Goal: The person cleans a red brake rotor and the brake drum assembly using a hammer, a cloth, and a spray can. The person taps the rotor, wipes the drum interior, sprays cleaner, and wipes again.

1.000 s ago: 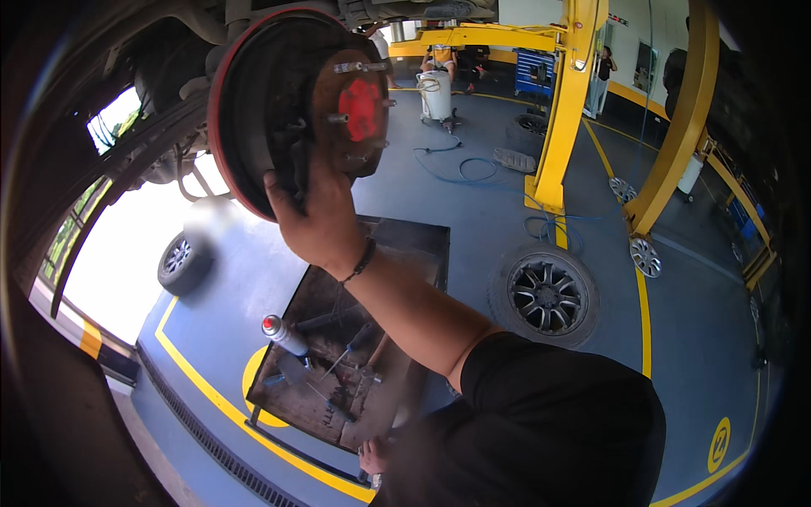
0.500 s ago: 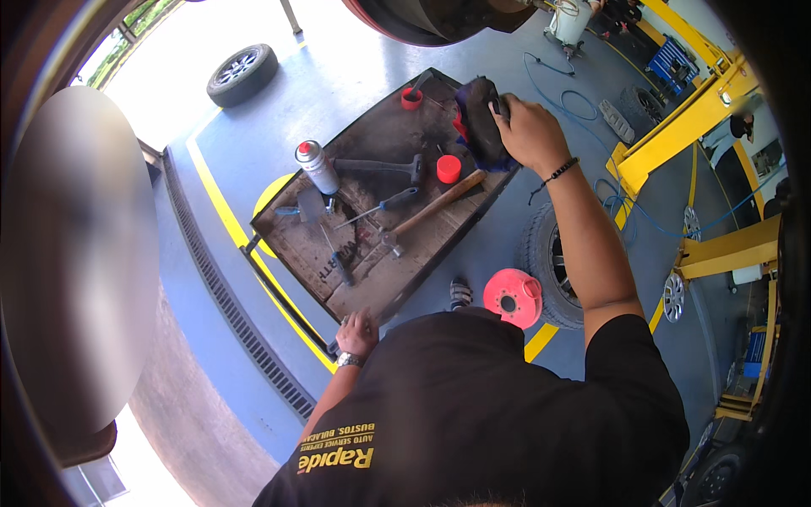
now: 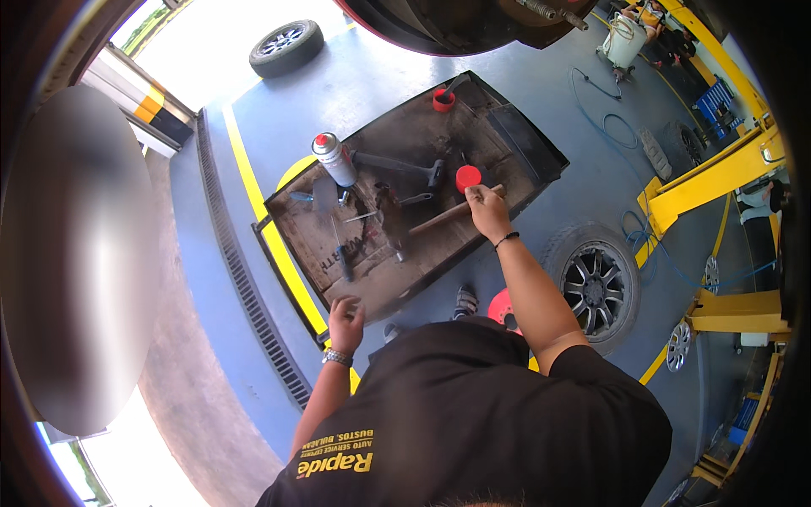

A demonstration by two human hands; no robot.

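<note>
My right hand (image 3: pixel 488 211) is closed around the wooden handle of a hammer (image 3: pixel 443 221). The hammer's blurred head is over the screwdrivers on a worn dark cart top (image 3: pixel 372 283). Just beyond my fingers stands a red round container (image 3: pixel 468 177). My left hand (image 3: pixel 345 321) is at the cart's near edge, fingers loosely apart, holding nothing visible. Farther back on the cart are a spray can (image 3: pixel 334 159) with a red cap, a black T-shaped tool (image 3: pixel 397 166), a screwdriver (image 3: pixel 341 253) and a red cup (image 3: pixel 443 100) with a dark handle sticking out.
A wheel with tyre (image 3: pixel 596 283) lies right of the cart, beside a red round metal part (image 3: pixel 503 307) partly behind my arm. Another wheel (image 3: pixel 287 48) lies far left. Yellow lift arms (image 3: pixel 718 182) and a blue hose (image 3: pixel 621 127) are at right. A drain grate (image 3: pixel 232 245) runs along the left.
My right hand has let go of a dark cloth-like bundle, no longer in view, and has taken hold of the hammer. My left hand has come slightly off the cart edge.
</note>
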